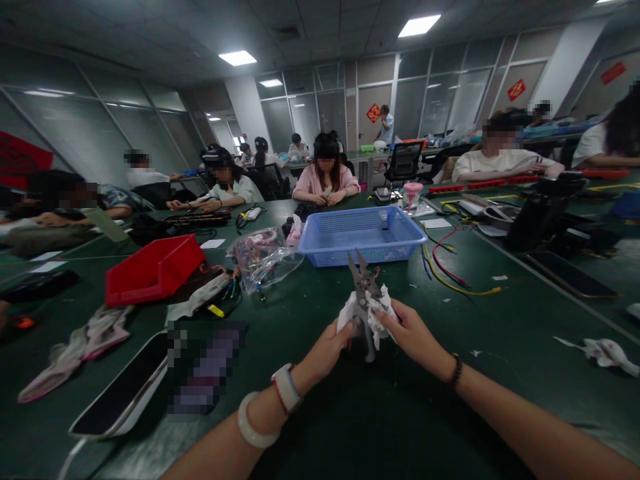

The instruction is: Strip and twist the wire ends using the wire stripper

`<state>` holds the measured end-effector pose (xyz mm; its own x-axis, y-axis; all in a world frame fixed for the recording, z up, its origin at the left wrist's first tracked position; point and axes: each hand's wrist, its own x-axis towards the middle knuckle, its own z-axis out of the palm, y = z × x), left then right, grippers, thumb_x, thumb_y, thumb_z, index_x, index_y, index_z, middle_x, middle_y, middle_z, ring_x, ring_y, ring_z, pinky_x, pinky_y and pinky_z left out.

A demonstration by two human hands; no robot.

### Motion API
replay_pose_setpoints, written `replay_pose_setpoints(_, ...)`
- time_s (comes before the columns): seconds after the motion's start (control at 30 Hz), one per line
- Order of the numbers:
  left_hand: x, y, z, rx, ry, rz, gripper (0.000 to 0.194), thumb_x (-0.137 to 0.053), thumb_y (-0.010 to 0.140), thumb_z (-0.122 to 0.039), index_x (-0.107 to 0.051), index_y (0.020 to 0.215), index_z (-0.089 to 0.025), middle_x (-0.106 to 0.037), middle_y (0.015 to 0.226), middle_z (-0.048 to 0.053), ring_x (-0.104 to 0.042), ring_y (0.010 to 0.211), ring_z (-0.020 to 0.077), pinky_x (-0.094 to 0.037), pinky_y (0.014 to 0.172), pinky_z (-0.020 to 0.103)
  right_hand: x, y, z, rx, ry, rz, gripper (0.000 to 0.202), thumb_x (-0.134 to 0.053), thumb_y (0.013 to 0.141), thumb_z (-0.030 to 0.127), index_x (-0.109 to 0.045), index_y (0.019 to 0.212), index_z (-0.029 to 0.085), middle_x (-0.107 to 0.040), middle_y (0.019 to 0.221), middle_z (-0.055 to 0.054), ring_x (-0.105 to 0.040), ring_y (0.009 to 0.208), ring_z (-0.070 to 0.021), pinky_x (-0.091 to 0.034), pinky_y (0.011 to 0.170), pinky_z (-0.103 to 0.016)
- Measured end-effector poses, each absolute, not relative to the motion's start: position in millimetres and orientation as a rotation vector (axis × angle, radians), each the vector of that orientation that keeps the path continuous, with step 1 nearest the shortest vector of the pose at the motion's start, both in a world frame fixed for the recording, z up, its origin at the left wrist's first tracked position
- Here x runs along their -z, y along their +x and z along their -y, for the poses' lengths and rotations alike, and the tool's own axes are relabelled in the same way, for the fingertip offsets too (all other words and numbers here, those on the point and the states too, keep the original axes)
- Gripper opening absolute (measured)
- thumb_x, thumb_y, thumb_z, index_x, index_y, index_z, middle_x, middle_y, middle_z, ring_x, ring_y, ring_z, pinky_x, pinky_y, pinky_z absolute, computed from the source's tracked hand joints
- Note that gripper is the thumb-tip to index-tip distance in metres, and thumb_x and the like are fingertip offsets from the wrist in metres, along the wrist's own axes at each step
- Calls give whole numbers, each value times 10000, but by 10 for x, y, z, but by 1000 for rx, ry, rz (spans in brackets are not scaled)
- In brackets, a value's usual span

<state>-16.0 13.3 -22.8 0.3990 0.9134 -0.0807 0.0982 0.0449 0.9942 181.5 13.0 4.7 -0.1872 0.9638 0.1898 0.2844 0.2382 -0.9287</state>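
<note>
Grey wire-stripping pliers (365,285) stand in front of me, jaws apart and pointing away toward the blue basket. My left hand (324,348) is closed around the lower left of the pliers, with a bunch of white tissue (346,312) between its fingers and the tool. My right hand (414,333) pinches a crumpled, torn white tissue (382,308) against the right side near the pivot. One handle (370,350) shows below between the hands; the tissue and fingers hide much of the other.
Just beyond the pliers sits a blue mesh basket (360,257). A red bin (155,270), a plastic bag of wires (265,257) and a glove (80,350) lie left. Loose cables (460,283) and a crumpled tissue (607,353) lie right. Several people sit at the tables around.
</note>
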Motion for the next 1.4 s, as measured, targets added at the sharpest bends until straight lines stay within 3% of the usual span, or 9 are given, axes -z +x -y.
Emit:
replay_pose_setpoints(0.13, 137, -133, -69, -780, 1372, -880, 506, -532, 843, -570, -559, 1101, -134, -515, 784, 9, -419, 688, 135, -336, 655, 269, -49, 1821, -124, -1066, -1175, 1606, 300, -559, 824, 437, -621, 910, 157, -628, 826, -34, -529, 686, -144, -445, 607, -261)
replay_pose_setpoints(0.33, 95, -100, -31, -765, 1312, -857, 517, -624, 764, -584, -568, 1011, -133, -504, 732, -2, -416, 664, 134, -337, 656, 275, 14, 1777, -110, -1127, -1144, 1509, 304, -633, 766, 342, -621, 1010, 161, -677, 927, -45, -594, 780, -171, -473, 686, -284)
replay_pose_setpoints(0.63, 187, -131, -24, -728, 1353, -926, 452, -573, 816, -580, -594, 859, -130, -517, 703, 2, -459, 693, 145, -381, 715, 295, 30, 1739, -76, -1103, -1146, 1432, 357, -642, 755, 348, -580, 1064, 182, -676, 992, -50, -620, 870, -196, -493, 779, -338)
replay_pose_setpoints(0.77, 42, -88, 23, -756, 1380, -821, 522, -618, 814, -526, -567, 1176, -154, -637, 1042, 92, -559, 949, 223, -418, 886, 360, 95, 1721, -85, -1171, -1105, 1401, 380, -633, 776, 366, -555, 1104, 189, -669, 1044, -60, -621, 909, -197, -490, 819, -355)
replay_pose_setpoints(0.9, -54, -81, 52, -780, 1487, -845, 546, -611, 831, -501, -540, 1258, -168, -594, 1252, 126, -529, 1135, 278, -336, 1046, 439, 136, 1688, -70, -1205, -1074, 1380, 391, -632, 782, 386, -548, 1116, 199, -652, 1094, -61, -608, 976, -203, -472, 879, -372)
replay_pose_setpoints(1.2, 65, -108, 17, -729, 1378, -836, 587, -571, 852, -529, -496, 1318, -181, -588, 1280, 132, -515, 1196, 287, -372, 1037, 446, 40, 1671, 12, -1472, -1019, 1171, 569, -688, 700, 304, -491, 1233, 272, -639, 1188, -41, -601, 1075, -206, -461, 930, -328)
replay_pose_setpoints(1.4, -6, -99, 45, -780, 1397, -838, 562, -571, 858, -513, -515, 1309, -183, -547, 1342, 129, -478, 1251, 287, -313, 1089, 452, 18, 1631, 23, -1606, -1039, 1062, 501, -728, 688, 369, -537, 1134, 246, -656, 1125, -59, -634, 976, -203, -510, 832, -320)
